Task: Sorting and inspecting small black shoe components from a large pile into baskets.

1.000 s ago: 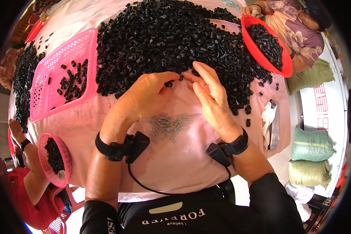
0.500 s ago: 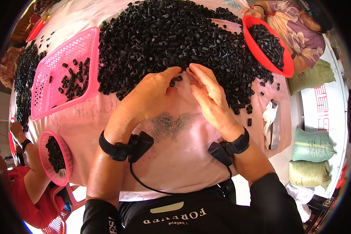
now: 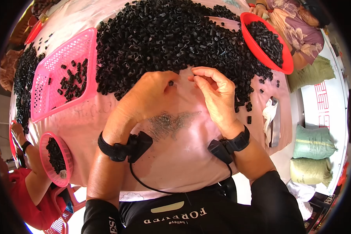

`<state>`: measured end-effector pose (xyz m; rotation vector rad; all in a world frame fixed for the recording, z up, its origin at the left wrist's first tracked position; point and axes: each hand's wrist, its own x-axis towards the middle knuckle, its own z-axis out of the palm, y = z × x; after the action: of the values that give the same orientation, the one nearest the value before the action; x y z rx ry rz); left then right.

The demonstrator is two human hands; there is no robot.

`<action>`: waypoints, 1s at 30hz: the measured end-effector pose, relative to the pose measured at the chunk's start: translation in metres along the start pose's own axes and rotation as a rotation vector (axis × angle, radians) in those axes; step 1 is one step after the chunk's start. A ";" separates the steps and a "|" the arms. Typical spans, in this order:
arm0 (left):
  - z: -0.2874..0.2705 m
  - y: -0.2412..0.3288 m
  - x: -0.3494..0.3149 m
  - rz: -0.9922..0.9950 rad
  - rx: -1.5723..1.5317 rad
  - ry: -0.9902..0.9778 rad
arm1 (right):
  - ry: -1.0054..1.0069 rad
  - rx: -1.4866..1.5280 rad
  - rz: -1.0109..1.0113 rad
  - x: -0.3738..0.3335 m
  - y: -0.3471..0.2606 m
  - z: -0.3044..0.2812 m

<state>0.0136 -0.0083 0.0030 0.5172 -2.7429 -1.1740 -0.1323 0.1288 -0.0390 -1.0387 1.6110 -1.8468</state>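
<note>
A large heap of small black plastic parts [image 3: 160, 43], many of them hollow caps or short tubes, covers the far middle of the table. At its near edge my left hand [image 3: 150, 95] is curled closed, palm inward, and a small black plastic part [image 3: 171, 83] shows within its fingers. Facing it, a little apart, my right hand [image 3: 216, 91] has thumb and forefinger brought together in a pinch. Whatever lies between those fingertips is too small to make out. Both wrists wear black straps with small devices, and a cable hangs from each.
Left of the heap stands a pink basket [image 3: 90, 66] with some black parts; nearer is a round pink basket [image 3: 68, 156]. A red basin [image 3: 286, 62] sits at the far right by another person [image 3: 296, 31]. A white cloth [image 3: 268, 113] lies right; sacks [image 3: 314, 144] stand beyond. Someone in red [image 3: 27, 195] sits left.
My right hand has gone from straighter, spread fingers to a bent pinch. The fingers of my left hand have curled in further, and fewer black parts show at them.
</note>
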 end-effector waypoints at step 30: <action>0.005 -0.001 0.001 -0.050 -0.046 0.149 | 0.013 0.073 0.041 0.002 0.001 0.001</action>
<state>0.0119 -0.0052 -0.0013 0.6439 -2.5859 -1.1557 -0.1327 0.1265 -0.0400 -0.9566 1.5489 -1.8743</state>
